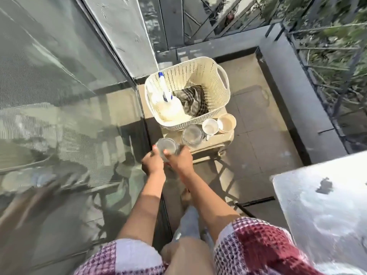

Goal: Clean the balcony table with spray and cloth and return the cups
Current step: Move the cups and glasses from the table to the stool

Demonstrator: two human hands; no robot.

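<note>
Checked maroon-and-lilac knit sleeves (pixel 258 241) are filling the bottom edge, and two bare forearms are reaching forward from them. The left hand (pixel 152 162) and right hand (pixel 180 160) are together gripping a clear glass tumbler (pixel 166 148), the fingers of both curling round its sides; it is being held at the near left corner of a low beige side surface (pixel 213 144), though whether it is resting there cannot be told. Just beside it a second clear glass (pixel 192 135) is standing, then a white mug (pixel 210 126) and a beige cup (pixel 227 121), the three touching or nearly touching in a row. Behind them a cream perforated plastic basket (pixel 210 76) is taking up most of that surface, holding a white spray bottle with a blue nozzle (pixel 165 92) and a dark checked cloth (pixel 193 100) lying beside it. At lower right, well apart from the cups, a pale shiny balcony surface (pixel 321 211) is jutting in, bearing a dark smudge. A glass door (pixel 59 86) is running along the left, a dark metal railing (pixel 309 62) is bordering the beige tiled floor (pixel 258 120), and a bare foot (pixel 186 195) is showing below the arms.
</note>
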